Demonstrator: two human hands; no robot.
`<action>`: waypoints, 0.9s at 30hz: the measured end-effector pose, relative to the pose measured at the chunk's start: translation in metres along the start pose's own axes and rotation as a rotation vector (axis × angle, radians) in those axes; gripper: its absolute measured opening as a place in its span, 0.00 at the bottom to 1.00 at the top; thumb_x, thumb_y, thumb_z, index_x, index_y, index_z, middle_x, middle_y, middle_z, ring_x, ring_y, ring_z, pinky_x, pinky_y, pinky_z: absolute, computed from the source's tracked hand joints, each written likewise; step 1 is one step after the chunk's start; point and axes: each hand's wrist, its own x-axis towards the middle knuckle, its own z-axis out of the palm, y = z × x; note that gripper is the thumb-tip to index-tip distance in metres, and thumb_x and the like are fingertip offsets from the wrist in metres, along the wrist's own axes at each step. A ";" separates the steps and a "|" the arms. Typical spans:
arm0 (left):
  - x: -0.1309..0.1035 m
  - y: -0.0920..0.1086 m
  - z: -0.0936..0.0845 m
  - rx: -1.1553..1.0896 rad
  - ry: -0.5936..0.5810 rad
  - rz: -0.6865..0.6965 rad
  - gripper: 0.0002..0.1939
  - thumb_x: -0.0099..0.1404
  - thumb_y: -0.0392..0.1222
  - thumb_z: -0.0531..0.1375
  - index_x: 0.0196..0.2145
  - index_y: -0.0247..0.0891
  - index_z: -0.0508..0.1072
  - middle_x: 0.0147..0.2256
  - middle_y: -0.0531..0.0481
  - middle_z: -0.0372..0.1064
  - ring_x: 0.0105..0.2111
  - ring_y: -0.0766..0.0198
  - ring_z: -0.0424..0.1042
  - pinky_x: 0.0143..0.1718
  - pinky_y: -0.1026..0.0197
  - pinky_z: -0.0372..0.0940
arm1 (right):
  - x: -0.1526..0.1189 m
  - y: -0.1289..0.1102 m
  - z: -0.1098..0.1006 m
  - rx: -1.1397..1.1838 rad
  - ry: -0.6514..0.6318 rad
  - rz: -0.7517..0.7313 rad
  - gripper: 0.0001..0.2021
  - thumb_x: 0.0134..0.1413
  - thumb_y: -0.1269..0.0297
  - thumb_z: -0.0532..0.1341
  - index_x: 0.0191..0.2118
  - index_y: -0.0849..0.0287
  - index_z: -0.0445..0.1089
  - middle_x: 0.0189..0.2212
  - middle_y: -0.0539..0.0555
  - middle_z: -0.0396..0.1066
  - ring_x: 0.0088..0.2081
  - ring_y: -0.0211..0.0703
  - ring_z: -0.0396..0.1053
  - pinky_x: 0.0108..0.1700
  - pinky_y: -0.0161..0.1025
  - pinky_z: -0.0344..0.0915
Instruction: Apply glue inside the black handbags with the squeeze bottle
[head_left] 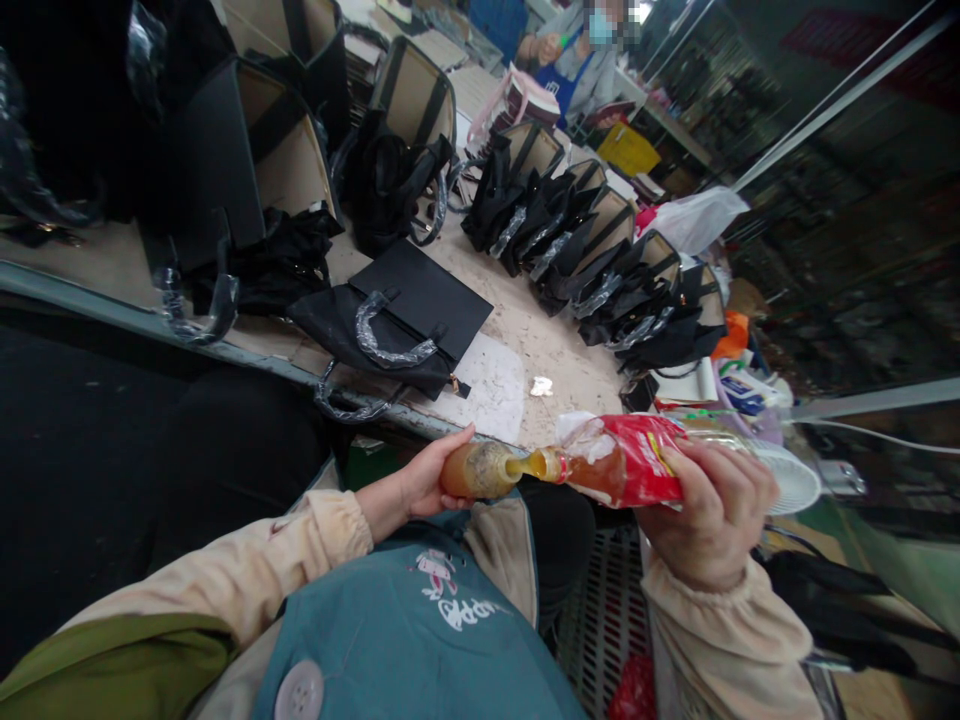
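Observation:
My left hand (pixel 429 478) is wrapped round a small amber bottle (pixel 480 470) with a grimy, stained surface, its mouth facing right. From the right, my right hand (pixel 709 505) grips a larger clear bottle (pixel 615 462) with a red wrapper and amber liquid inside. The larger bottle lies nearly sideways, and its neck meets the small bottle's mouth, where yellowish liquid shows. Both bottles are over my lap, just off the table's front edge. Past them on the table lies a black handbag (pixel 420 310) with plastic-wrapped handles.
More black bags (pixel 600 240) stand in a row on the worktable (pixel 495 260). Larger open bags (pixel 255 150) are at the left. A person (pixel 577 70) in a blue apron is across the table. A yellow bin (pixel 628 150) and a white plastic bag (pixel 697 220) are farther back.

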 end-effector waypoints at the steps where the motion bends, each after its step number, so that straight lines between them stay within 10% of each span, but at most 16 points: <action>1: 0.000 0.000 0.000 0.000 -0.001 -0.001 0.29 0.65 0.62 0.49 0.39 0.30 0.71 0.26 0.39 0.72 0.15 0.63 0.67 0.08 0.71 0.46 | -0.001 0.000 0.000 0.008 0.002 -0.003 0.25 0.43 0.64 0.69 0.50 0.57 0.67 0.42 0.58 0.71 0.44 0.57 0.71 0.49 0.55 0.64; 27: -0.001 -0.001 0.003 -0.004 0.030 -0.020 0.29 0.64 0.62 0.48 0.38 0.29 0.71 0.26 0.39 0.72 0.16 0.63 0.68 0.08 0.71 0.46 | -0.008 -0.009 0.002 0.015 -0.008 0.064 0.24 0.44 0.66 0.68 0.50 0.56 0.67 0.43 0.58 0.71 0.46 0.54 0.70 0.50 0.54 0.64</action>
